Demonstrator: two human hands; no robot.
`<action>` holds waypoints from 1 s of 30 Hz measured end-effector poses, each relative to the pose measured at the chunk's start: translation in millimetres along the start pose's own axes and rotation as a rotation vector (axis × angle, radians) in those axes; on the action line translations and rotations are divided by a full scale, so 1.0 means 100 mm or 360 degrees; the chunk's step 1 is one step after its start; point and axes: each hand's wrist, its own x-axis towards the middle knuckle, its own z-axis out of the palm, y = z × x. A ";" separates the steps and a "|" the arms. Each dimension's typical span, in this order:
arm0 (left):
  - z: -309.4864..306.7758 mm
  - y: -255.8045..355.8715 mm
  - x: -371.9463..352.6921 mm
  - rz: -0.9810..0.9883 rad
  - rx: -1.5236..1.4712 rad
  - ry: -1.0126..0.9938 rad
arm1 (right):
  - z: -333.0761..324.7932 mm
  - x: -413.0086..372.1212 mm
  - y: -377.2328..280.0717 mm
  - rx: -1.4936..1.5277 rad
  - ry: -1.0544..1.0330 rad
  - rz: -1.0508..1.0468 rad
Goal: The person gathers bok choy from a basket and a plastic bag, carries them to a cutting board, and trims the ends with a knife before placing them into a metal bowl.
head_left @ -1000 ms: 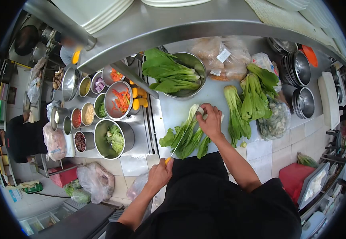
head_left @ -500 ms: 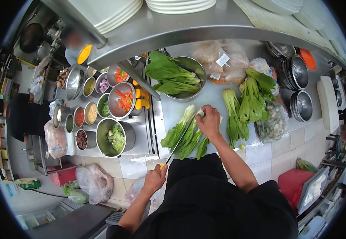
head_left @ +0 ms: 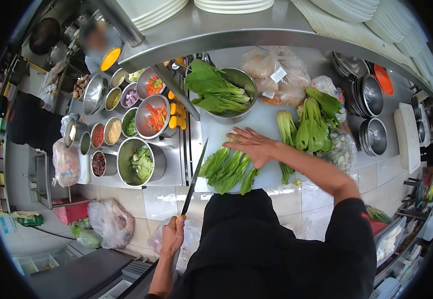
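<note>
My left hand [head_left: 172, 235] is closed round the yellow handle of a long knife [head_left: 194, 175]. The blade points away from me, left of the cutting board's greens and apart from them. Fingers spread, my right hand [head_left: 252, 145] lies over the stalk ends of the cut bok choy [head_left: 222, 170], partly hiding them. These leaves rest on a white cutting board [head_left: 265, 118]. Behind them, a steel bowl [head_left: 236, 118] holds more leafy bok choy [head_left: 215, 89]. Whole bok choy heads [head_left: 312, 130] lie to the right of my right hand.
Left stand steel containers of cut vegetables, including a pot of chopped greens [head_left: 157, 164] and a bowl of pepper strips [head_left: 154, 117]. Bagged food [head_left: 276, 74] and stacked metal bowls [head_left: 373, 137] are right. A steel shelf [head_left: 236, 40] overhangs the counter. Another person [head_left: 96, 45] stands far left.
The knife has left the bok choy and swung left, closer to my body. My right hand has gone from pinching the stalk ends to spread flat over them.
</note>
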 end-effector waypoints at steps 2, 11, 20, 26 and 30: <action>0.06 0.00 -0.03 0.0013 -0.0084 0.0050 | -0.07 -0.02 0.07 -0.0131 -0.0179 -0.0028; 0.38 -0.12 -0.31 -0.0269 -0.0528 0.0156 | -0.15 -0.38 0.00 -0.0218 -0.0366 0.0003; 0.44 -0.09 -0.14 -0.0211 -0.0665 0.0224 | 0.19 -0.31 0.02 -0.0129 -0.0021 0.0187; 0.44 -0.13 -0.07 -0.0258 -0.0683 0.0246 | 0.28 -0.38 -0.04 0.0262 0.0392 0.0471; 0.44 -0.11 -0.09 -0.0249 -0.0706 0.0253 | 0.04 -0.47 -0.22 0.0587 0.0766 0.0657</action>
